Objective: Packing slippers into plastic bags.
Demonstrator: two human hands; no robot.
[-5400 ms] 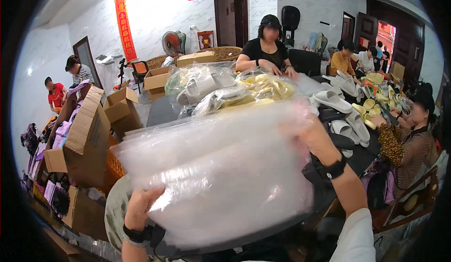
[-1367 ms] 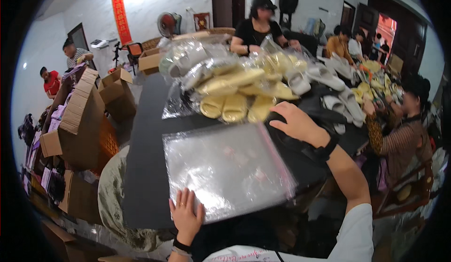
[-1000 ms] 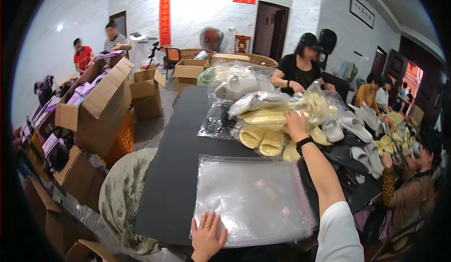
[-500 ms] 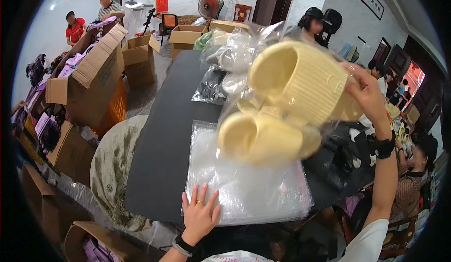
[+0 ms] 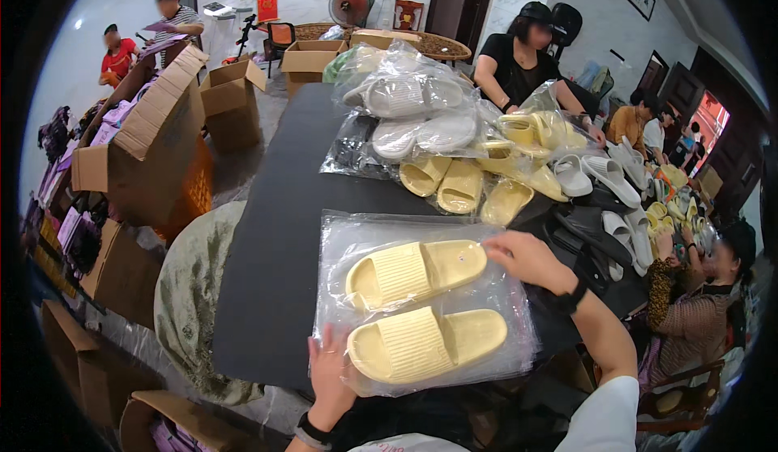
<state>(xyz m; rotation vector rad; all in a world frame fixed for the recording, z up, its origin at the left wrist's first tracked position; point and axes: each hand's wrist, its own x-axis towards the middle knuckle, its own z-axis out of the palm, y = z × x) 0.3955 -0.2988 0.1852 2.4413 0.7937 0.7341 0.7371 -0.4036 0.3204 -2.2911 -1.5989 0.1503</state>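
A pair of pale yellow slippers, an upper slipper [image 5: 397,274] and a lower slipper [image 5: 413,342], lies side by side, toes to the left, in what looks like a clear bag. Beneath them is a stack of clear plastic bags [image 5: 519,322] on the dark table [image 5: 263,249]. My left hand [image 5: 331,371] is at the stack's lower left edge, beside the lower slipper's toe, its slightly blurred fingers stretched out. By the heel of the upper slipper, my right hand [image 5: 531,264] has its fingers drawn together on the clear plastic.
Bagged white slippers [image 5: 413,99] and loose yellow slippers [image 5: 462,186] pile up at the table's far side. Black shoes [image 5: 587,237] lie to the right. A person in black [image 5: 519,59] stands across; another sits right. Cardboard boxes [image 5: 150,144] and a sack [image 5: 198,306] stand left.
My right hand has brought the bagged yellow slippers down from the air onto the stack of bags. My left hand has moved slightly down and left.
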